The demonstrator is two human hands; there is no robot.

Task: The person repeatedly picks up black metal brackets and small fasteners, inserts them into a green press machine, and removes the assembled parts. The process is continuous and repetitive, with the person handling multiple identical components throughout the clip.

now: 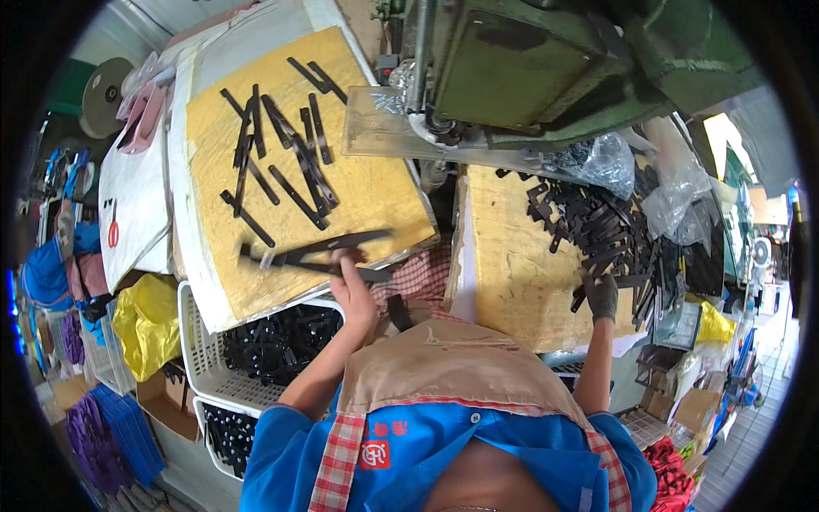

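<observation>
Far left, ~9 o'clock: red-handled scissors lie on a white sheet; yellow plastic bag sits below them. At 7 o'clock, white slotted plastic crates hold black parts.

Left of centre, a yellow foam-like board carries scattered flat black strips. The bare left hand is closed round a bunch of long black strips fanning toward 10 o'clock, at the board's near edge.

At 12 o'clock, a green metal machine with a clear plate under it.

Right, ~3 o'clock: the dark-gloved right hand rests on a heap of short black strips on a second yellow board; closed or apart, can't tell. Clear plastic bags beyond.

Risk, imo: the fanned bunch is held at one end only, so strips could slide out & drop into the crates. Heap sits close to the board's edge; a nudge could spill it.

Hidden: fingers of both hands, the machine's working part, crate contents in detail.
</observation>
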